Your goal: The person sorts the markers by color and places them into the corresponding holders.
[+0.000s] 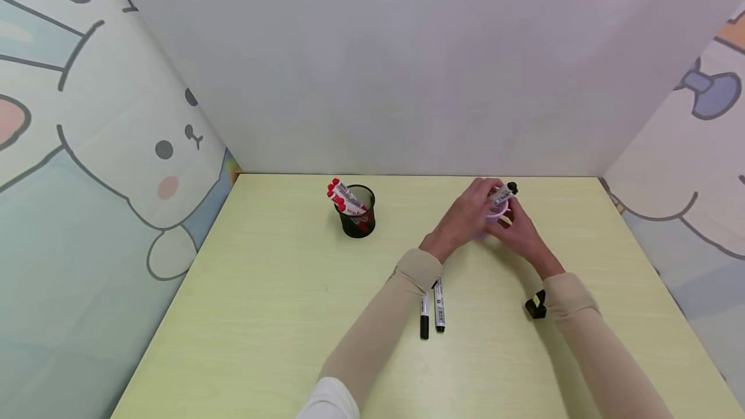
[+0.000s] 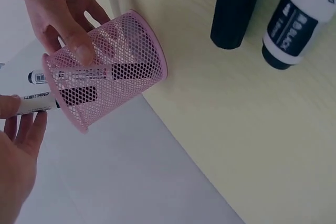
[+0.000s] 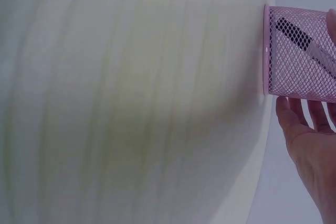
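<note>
Left wrist view: we see our left hand [image 2: 16, 163], fingers pinching a marker [image 2: 37, 103], partly inside the pink cup [image 2: 118, 88].
Pink cup: our right hand [image 1: 519, 230] clamps its side — uneven pressure could tip it.
Second marker [image 2: 79, 73]: inside the cup, it might snag ours.

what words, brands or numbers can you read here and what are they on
"BLACK": on a marker on the table; its smaller print is blurred.
"deli": on the marker held by the left hand; letters after it unclear.
Too small or blurred: print on the red markers and the other marker in the pink cup.
</note>
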`<state>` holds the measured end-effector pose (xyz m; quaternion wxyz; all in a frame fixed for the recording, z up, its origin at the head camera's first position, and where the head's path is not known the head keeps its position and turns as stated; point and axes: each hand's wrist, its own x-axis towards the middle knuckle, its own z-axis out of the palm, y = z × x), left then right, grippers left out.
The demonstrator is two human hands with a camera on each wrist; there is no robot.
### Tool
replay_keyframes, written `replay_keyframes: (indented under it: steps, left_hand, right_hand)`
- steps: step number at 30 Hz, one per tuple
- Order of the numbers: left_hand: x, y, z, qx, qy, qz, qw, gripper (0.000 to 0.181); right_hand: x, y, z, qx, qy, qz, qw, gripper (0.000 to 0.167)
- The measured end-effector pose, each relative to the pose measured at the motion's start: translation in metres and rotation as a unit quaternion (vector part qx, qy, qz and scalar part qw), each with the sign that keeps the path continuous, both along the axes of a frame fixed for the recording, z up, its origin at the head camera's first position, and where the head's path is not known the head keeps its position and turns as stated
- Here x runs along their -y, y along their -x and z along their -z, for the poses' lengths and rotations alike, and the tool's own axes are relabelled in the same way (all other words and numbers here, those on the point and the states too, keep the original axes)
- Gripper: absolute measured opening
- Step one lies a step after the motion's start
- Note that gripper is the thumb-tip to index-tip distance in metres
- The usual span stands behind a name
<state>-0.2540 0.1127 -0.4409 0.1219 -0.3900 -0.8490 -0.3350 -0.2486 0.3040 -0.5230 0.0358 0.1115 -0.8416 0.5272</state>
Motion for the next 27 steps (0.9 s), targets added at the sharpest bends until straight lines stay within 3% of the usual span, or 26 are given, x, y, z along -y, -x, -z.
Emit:
replay_keyframes:
  steps: [5, 13, 21, 27]
  left_hand:
    - [-0.002, 0.001, 0.008, -0.025, 0.058, -0.002, 0.998, 0.037]
    - [-0.003, 0.0, 0.011, -0.024, 0.115, 0.011, 0.993, 0.041]
    - [-0.004, 0.002, 0.013, -0.091, 0.139, 0.001, 0.9862, 0.03]
    - [-0.002, 0.002, 0.015, -0.105, 0.134, -0.033, 0.9848, 0.032]
  right_hand:
    - [0.002, -0.001, 0.001, 0.003, 0.01, -0.002, 0.9999, 0.08]
    - [0.002, -0.001, 0.0, -0.004, 0.004, -0.002, 1.0, 0.077]
    - [0.001, 0.0, 0.0, -0.022, 0.0, -0.008, 0.9997, 0.072]
    - [0.001, 0.0, 0.001, -0.004, 0.017, -0.002, 0.9998, 0.075]
